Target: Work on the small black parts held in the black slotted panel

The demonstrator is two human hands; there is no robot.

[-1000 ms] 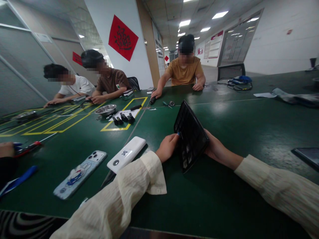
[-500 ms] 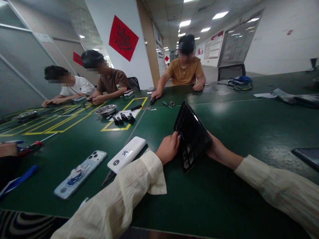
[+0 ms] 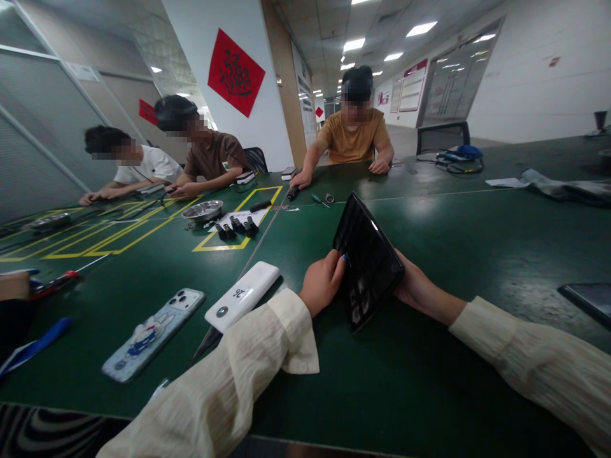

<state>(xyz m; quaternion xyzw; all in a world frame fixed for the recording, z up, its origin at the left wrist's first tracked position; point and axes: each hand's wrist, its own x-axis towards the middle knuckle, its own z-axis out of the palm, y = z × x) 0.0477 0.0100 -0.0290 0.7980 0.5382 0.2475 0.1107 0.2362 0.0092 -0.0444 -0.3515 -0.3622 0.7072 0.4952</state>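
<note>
A black, dark-screened tablet (image 3: 370,254) is held tilted above the green table, its glossy front turned to the left. My left hand (image 3: 321,283) is closed at its left edge, with the thumb against the front and a small blue spot at the thumb tip. Whether that spot is a nail or a tiny object I cannot make out. Around the tablet's right edge my right hand (image 3: 413,283) is closed, its fingers hidden behind. Left of my left forearm lie a white device marked 26 (image 3: 242,296) and a phone in a rabbit-pattern case (image 3: 153,337).
Across the green table (image 3: 458,242) sit three people. Further left are a metal bowl (image 3: 203,210), several black cylindrical parts (image 3: 236,226) and a red-handled screwdriver (image 3: 57,283) beside another person's hand (image 3: 14,286). A dark phone-like device (image 3: 589,302) lies right; cables (image 3: 458,159) lie beyond.
My left thumb has shifted slightly on the tablet's front, and its blue tip shows a little higher. The tablet and my right hand have hardly moved.
</note>
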